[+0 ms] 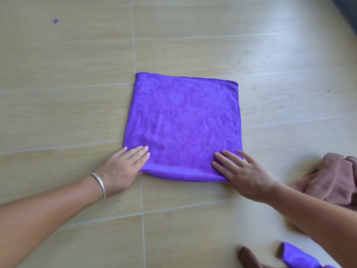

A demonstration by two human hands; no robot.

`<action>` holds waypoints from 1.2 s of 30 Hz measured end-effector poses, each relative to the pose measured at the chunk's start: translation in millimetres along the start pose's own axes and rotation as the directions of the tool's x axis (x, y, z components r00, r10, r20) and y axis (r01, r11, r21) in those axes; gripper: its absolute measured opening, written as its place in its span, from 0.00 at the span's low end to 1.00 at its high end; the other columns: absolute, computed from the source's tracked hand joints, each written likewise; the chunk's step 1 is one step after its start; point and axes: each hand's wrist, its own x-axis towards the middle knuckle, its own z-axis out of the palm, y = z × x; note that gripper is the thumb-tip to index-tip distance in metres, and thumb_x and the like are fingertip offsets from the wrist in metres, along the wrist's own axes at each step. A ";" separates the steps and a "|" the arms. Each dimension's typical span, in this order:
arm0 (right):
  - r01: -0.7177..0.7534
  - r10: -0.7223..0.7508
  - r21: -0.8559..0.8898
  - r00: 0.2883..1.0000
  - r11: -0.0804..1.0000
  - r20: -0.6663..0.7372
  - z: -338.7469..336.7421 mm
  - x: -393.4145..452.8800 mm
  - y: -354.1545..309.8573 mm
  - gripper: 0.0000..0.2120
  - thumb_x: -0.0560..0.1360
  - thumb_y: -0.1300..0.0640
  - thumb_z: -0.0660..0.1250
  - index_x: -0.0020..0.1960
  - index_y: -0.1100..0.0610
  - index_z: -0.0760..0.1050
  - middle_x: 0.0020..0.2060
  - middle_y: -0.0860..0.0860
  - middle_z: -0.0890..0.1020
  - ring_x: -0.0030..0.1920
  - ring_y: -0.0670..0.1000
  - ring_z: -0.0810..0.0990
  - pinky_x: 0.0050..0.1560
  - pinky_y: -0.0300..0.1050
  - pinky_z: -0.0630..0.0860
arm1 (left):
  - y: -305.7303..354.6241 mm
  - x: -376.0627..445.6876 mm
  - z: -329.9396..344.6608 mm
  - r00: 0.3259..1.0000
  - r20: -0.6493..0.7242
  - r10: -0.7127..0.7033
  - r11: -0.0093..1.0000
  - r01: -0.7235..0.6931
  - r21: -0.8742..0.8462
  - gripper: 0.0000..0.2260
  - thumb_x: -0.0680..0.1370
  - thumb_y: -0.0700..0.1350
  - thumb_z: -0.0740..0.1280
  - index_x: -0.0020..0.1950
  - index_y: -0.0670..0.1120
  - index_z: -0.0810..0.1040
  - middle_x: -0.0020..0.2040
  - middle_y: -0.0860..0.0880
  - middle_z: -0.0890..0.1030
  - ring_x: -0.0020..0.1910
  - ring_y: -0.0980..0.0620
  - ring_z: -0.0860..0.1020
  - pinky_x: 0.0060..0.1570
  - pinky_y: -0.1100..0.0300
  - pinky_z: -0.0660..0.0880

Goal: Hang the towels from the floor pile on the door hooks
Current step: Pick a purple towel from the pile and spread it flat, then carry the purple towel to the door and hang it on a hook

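A purple towel lies folded flat on the wood-look floor, its folded edge nearest me. My left hand presses flat on the towel's near left corner with straight fingers; a silver bangle is on that wrist. My right hand rests flat on the near right corner, fingers spread. Neither hand grips the cloth. No door or hooks are in view.
A crumpled brown towel lies on the floor to the right. Another purple towel and a brown cloth corner show at the bottom right. A small purple scrap lies far left. A dark edge sits at the top right.
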 end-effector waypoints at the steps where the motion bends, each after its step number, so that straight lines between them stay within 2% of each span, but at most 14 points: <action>1: -0.055 0.055 0.013 0.998 0.998 0.012 -8.0 -1.4 0.2 0.26 0.74 0.55 0.53 0.70 0.56 0.72 0.69 0.57 0.73 0.66 0.59 0.74 0.61 0.58 0.74 | -0.9 0.5 -7.1 1.000 0.013 -0.020 1.000 0.020 -0.018 0.23 0.73 0.46 0.55 0.59 0.37 0.81 0.60 0.39 0.80 0.56 0.43 0.81 0.49 0.45 0.80; 3: -0.181 0.178 0.048 0.983 0.982 0.051 -29.5 -7.7 -2.4 0.22 0.76 0.55 0.56 0.69 0.56 0.72 0.68 0.57 0.74 0.67 0.59 0.73 0.63 0.57 0.72 | 0.6 -4.7 -27.0 0.995 0.057 -0.078 0.996 0.081 -0.038 0.21 0.74 0.45 0.56 0.58 0.38 0.82 0.57 0.40 0.82 0.53 0.44 0.82 0.48 0.48 0.80; 6: -0.298 0.282 0.083 0.945 0.951 0.166 -72.9 -25.4 -9.9 0.23 0.80 0.54 0.58 0.74 0.53 0.64 0.72 0.53 0.68 0.74 0.56 0.63 0.71 0.55 0.61 | 3.5 -22.3 -65.6 0.936 0.295 -0.190 0.980 0.201 -0.009 0.18 0.79 0.42 0.58 0.68 0.45 0.73 0.65 0.46 0.77 0.63 0.48 0.76 0.60 0.54 0.72; 8: -0.341 0.322 0.108 0.933 0.934 0.163 -102.0 -35.6 -13.7 0.20 0.80 0.55 0.58 0.71 0.52 0.66 0.69 0.52 0.70 0.74 0.55 0.62 0.71 0.53 0.60 | 5.5 -29.8 -95.8 0.890 0.397 -0.225 0.974 0.214 0.071 0.15 0.79 0.41 0.57 0.65 0.49 0.70 0.62 0.50 0.76 0.61 0.49 0.75 0.58 0.54 0.71; 10: -0.374 0.351 0.135 0.921 0.918 0.167 -146.9 -49.5 -14.1 0.14 0.79 0.56 0.59 0.64 0.52 0.70 0.64 0.50 0.74 0.72 0.53 0.65 0.69 0.51 0.62 | 9.6 -39.3 -143.8 0.859 0.443 -0.256 0.966 0.242 0.088 0.12 0.78 0.40 0.57 0.60 0.49 0.71 0.57 0.51 0.77 0.57 0.48 0.77 0.51 0.53 0.72; 14: -0.417 0.391 0.179 0.906 0.891 0.163 -238.4 -77.9 -9.3 0.14 0.78 0.61 0.56 0.60 0.52 0.73 0.58 0.48 0.76 0.72 0.52 0.64 0.69 0.49 0.60 | 14.8 -66.2 -238.7 0.809 0.462 -0.362 0.927 0.366 0.085 0.12 0.76 0.38 0.57 0.55 0.52 0.72 0.53 0.52 0.79 0.53 0.46 0.79 0.39 0.56 0.67; 19: -0.445 0.410 0.215 0.892 0.869 0.189 -362.7 -106.9 2.7 0.12 0.73 0.62 0.56 0.50 0.47 0.72 0.49 0.44 0.77 0.64 0.49 0.70 0.61 0.43 0.62 | 12.0 -97.6 -364.3 0.759 0.487 -0.432 0.859 0.510 -0.032 0.22 0.72 0.35 0.56 0.63 0.54 0.66 0.48 0.48 0.80 0.46 0.43 0.79 0.36 0.56 0.66; 21: -0.464 0.433 0.239 0.885 0.853 0.173 -415.2 -117.5 12.5 0.11 0.72 0.61 0.57 0.48 0.48 0.73 0.48 0.45 0.78 0.61 0.49 0.72 0.60 0.43 0.63 | 3.2 -111.3 -416.6 0.744 0.480 -0.464 0.824 0.562 -0.075 0.18 0.74 0.37 0.56 0.62 0.52 0.65 0.46 0.48 0.80 0.42 0.43 0.77 0.37 0.54 0.70; 23: -0.463 0.440 0.260 0.886 0.847 0.145 -473.5 -126.8 24.2 0.12 0.72 0.60 0.59 0.49 0.48 0.76 0.49 0.44 0.79 0.61 0.49 0.73 0.60 0.42 0.64 | -10.6 -121.6 -476.3 0.737 0.484 -0.472 0.803 0.586 -0.108 0.12 0.75 0.40 0.56 0.57 0.52 0.69 0.44 0.48 0.79 0.39 0.43 0.74 0.39 0.53 0.73; 25: -0.468 0.448 0.271 0.884 0.841 0.136 -539.0 -137.7 36.0 0.12 0.73 0.58 0.60 0.51 0.45 0.77 0.51 0.42 0.79 0.62 0.48 0.72 0.59 0.41 0.63 | -24.5 -130.3 -544.7 0.730 0.501 -0.464 0.798 0.590 -0.121 0.13 0.75 0.40 0.55 0.55 0.52 0.73 0.45 0.47 0.79 0.40 0.43 0.75 0.41 0.54 0.74; 29: -0.466 0.459 0.306 0.883 0.830 0.098 -673.6 -165.5 54.8 0.11 0.77 0.55 0.59 0.53 0.45 0.77 0.52 0.41 0.78 0.62 0.47 0.71 0.60 0.43 0.65 | -38.4 -156.6 -684.1 0.729 0.475 -0.492 0.770 0.619 -0.153 0.21 0.74 0.38 0.54 0.65 0.52 0.71 0.56 0.45 0.80 0.45 0.44 0.76 0.47 0.52 0.76; 32: -0.409 0.393 0.317 0.912 0.856 0.116 -766.5 -183.5 71.3 0.11 0.80 0.52 0.55 0.53 0.47 0.76 0.53 0.43 0.77 0.63 0.48 0.70 0.61 0.44 0.65 | -45.0 -173.3 -778.3 0.736 0.419 -0.532 0.769 0.627 -0.126 0.25 0.75 0.39 0.53 0.71 0.55 0.66 0.57 0.46 0.79 0.48 0.43 0.78 0.42 0.55 0.75; 34: -0.367 0.349 0.301 0.930 0.880 0.114 -826.7 -193.0 84.1 0.13 0.82 0.49 0.53 0.56 0.49 0.76 0.54 0.44 0.77 0.63 0.48 0.69 0.62 0.46 0.65 | -49.6 -184.0 -834.7 0.736 0.364 -0.570 0.753 0.645 -0.126 0.24 0.76 0.40 0.52 0.71 0.55 0.64 0.54 0.45 0.79 0.44 0.43 0.77 0.40 0.54 0.76; 36: -0.331 0.325 0.266 0.943 0.906 0.067 -887.4 -198.8 98.3 0.15 0.82 0.48 0.51 0.57 0.48 0.76 0.55 0.44 0.77 0.63 0.47 0.69 0.62 0.45 0.66 | -57.6 -193.6 -885.5 0.735 0.292 -0.612 0.745 0.660 -0.098 0.19 0.77 0.43 0.53 0.68 0.52 0.66 0.54 0.45 0.80 0.45 0.43 0.79 0.43 0.52 0.78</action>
